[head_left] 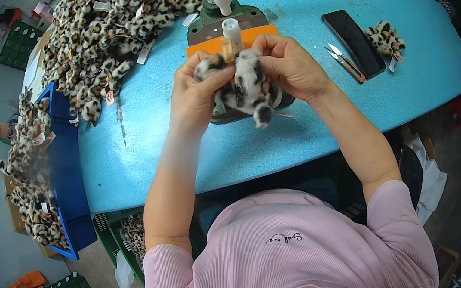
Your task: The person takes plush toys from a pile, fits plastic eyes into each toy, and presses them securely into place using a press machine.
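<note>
Between both hands I hold a spotted plush toy skin, white with black and tan patches. My left hand pinches its left side, thumb laid across the fur. On the other side, my right hand grips it between thumb and fingers. The plush is right in front of a green bench press, whose white lower post stands just beyond my fingertips. Above that post hangs a white upper tip. An orange plate lies across the press, behind my hands.
A big heap of spotted plush pieces covers the far left of the blue table. More fill a blue bin at the left edge. On the right lie thread snips, a black phone and a small plush bunch.
</note>
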A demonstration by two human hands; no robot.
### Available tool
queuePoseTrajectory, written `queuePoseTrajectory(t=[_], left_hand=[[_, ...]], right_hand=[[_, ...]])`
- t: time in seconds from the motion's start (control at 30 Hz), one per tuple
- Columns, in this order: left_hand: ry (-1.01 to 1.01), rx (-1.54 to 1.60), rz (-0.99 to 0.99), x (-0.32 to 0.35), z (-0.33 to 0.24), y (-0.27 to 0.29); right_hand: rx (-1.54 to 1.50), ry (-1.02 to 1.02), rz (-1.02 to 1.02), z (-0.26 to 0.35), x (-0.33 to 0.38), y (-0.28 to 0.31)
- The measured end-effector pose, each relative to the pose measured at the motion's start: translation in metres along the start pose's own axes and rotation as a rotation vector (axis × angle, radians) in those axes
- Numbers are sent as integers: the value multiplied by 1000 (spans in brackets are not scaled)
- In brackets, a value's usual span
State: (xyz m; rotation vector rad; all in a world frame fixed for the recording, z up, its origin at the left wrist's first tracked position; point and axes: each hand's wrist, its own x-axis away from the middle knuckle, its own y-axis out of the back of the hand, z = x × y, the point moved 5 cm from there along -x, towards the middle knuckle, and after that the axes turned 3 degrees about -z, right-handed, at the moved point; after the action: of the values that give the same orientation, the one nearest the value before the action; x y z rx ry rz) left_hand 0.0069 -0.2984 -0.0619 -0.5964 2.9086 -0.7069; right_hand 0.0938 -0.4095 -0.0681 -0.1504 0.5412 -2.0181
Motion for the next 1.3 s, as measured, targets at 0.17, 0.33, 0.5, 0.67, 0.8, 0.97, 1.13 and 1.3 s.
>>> queuePoseTrajectory(t=[0.17, 0.33, 0.5, 0.67, 0.8, 0.97, 1.13, 1.3], left_hand=[[28, 246, 17, -9, 6, 1], [-526, -403, -266, -47, -11, 9], [-175, -202, -201, -78, 0, 21], [73, -331, -193, -81, 7, 30], [196, -489, -159, -76, 9, 33], [-81, -493, 37, -64, 0, 2], [-130, -647, -93, -59, -4, -9], [-164, -604, -86, -61, 1, -4]], right_hand=[[-43, -42, -14, 1, -12, 2], [842, 429, -500, 29, -38, 14], [585, 97, -211, 14, -80, 46], [577, -52, -93, 4, -81, 47], [254, -34, -43, -15, -82, 65], [601, 25, -107, 1, -81, 54], [620, 244, -310, 36, -47, 41], [763, 298, -457, 22, -39, 10]])
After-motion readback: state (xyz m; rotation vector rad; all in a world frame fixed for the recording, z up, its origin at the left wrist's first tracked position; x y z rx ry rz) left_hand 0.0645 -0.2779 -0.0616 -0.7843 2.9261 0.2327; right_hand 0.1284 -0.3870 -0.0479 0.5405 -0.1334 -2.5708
